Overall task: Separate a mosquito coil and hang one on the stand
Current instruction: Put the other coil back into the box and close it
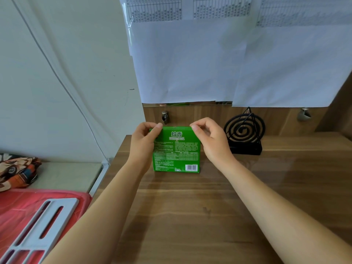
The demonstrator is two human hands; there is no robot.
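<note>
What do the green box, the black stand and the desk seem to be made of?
Green box: probably printed cardboard, slightly glossy; folded edges, text and barcode. Black stand: likely matte painted metal; thin rigid wire frame. Desk: wood or wood-grain laminate, glossy; streaked grain and reflections.

box (176, 149) on desk (190, 206), centre | stand (245, 138) right of box, by back panel | coil (244, 128) on stand

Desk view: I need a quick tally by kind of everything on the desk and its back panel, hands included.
box: 1, green
left hand and right hand: 2, each pinching the box's top edge
stand: 1, black
coil: 1, hanging on the stand
metal pegs: 2, on the back panel
Total: 7
</note>
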